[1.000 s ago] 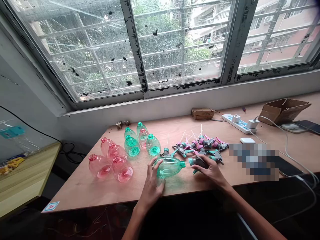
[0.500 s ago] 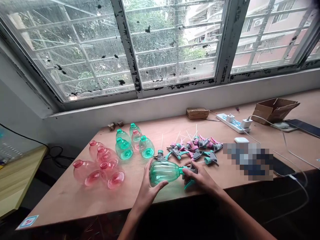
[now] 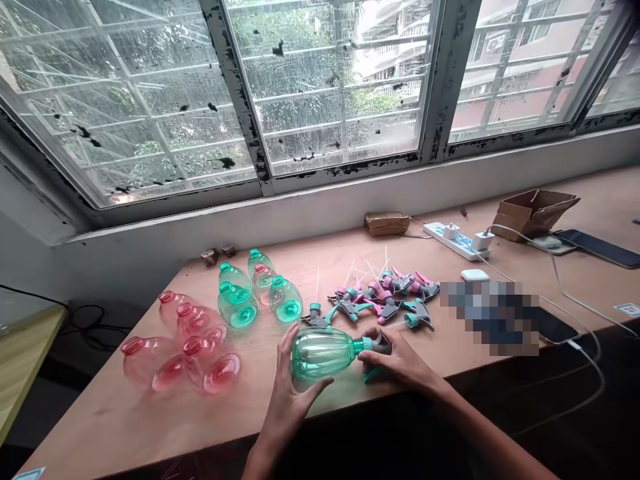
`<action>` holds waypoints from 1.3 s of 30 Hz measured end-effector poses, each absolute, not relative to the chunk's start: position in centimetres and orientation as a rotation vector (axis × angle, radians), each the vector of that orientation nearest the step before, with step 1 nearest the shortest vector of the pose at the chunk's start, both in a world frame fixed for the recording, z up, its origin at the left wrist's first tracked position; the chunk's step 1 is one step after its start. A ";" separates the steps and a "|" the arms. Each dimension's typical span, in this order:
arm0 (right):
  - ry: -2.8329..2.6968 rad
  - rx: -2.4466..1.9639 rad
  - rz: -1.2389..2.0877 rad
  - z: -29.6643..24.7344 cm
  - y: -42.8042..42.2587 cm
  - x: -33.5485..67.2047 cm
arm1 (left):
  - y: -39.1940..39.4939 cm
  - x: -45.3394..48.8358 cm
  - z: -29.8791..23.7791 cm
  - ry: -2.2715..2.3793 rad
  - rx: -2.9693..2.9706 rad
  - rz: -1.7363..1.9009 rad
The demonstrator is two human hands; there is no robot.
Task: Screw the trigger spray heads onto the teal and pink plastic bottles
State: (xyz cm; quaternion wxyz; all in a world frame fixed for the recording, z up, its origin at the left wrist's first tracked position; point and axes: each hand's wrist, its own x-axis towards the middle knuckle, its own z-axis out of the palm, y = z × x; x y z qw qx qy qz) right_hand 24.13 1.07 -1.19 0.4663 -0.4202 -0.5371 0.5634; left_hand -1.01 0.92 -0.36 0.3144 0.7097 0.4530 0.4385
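Right now, holding a green bottle (image 3: 323, 351) on its side, low over the near edge of the table (image 3: 150, 413). Left hand (image 3: 287, 393) cupped under and around the fat bottom end, fingers curled up the far side, thumb on the near side. Long way of the bottle running left to right, bottom end to the left, neck to the right. Right hand (image 3: 400, 363) sitting just at the neck end, fingers pressed together on a gray and green spray top (image 3: 379, 347). Spray top touching the bottle's mouth, lined up with it. Hard to tell how far on it is. So: left hand on the body, right hand on the neck, and the right hand the nearer one to the mouth.

Behind the hands, a pile of more spray tops (image 3: 385, 297), some pink, some green, with thin white straws sticking up. To the left, a bunch of green bottles (image 3: 250, 297) lying close together, and nearer, a bunch of pink bottles (image 3: 185, 343). Farther right, a white power strip (image 3: 453, 240), an open cardboard box (image 3: 533, 210), and a white cable (image 3: 575, 313) running over the table edge. Big window (image 3: 320, 87) along the back.
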 end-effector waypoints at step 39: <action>-1.340 -1.035 1.382 -1.2 0.5 24.6 | 0.4 -1.0 -0.2 1.073 1.857 1.060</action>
